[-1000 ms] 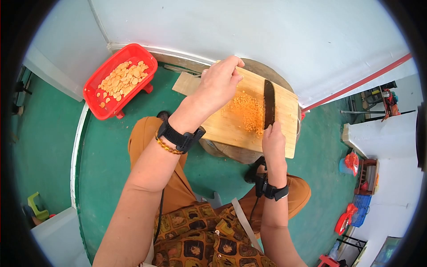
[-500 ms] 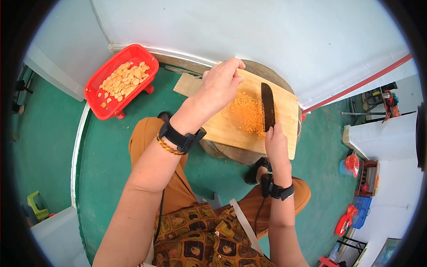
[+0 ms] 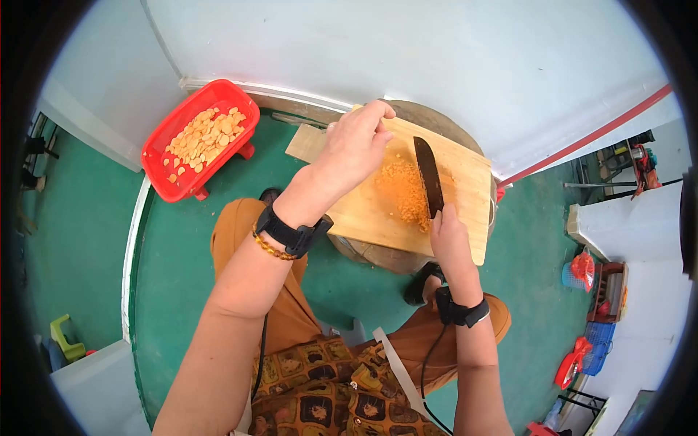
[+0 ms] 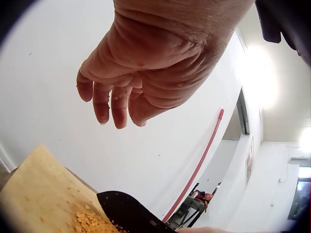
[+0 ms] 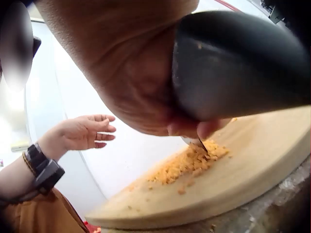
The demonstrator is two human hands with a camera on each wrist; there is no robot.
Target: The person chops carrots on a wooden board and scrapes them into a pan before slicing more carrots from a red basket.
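My right hand (image 3: 451, 243) grips the handle of a dark-bladed kitchen knife (image 3: 429, 174). The blade stands at the right side of a heap of finely chopped orange bits (image 3: 401, 190) on a wooden cutting board (image 3: 469, 192). In the right wrist view the thick black handle (image 5: 238, 63) fills the upper right, and the blade edge shows at the bits. Held up over the board's left part, my left hand (image 3: 352, 149) has loosely bent fingers and nothing in them. The left wrist view shows its fingers (image 4: 119, 104) hanging above board and blade, with crumbs on the skin.
Under the board is a round stump-like block (image 3: 371, 254). A red plastic tub (image 3: 174, 190) with many orange slices (image 3: 200, 142) stands on the green floor to the left. Behind the board rises a white wall (image 3: 407, 51). Baskets (image 3: 600, 341) stand far right.
The knife has moved left along the board to the heap's right side, and its tip now leans further left. My left hand stays raised in nearly the same spot.
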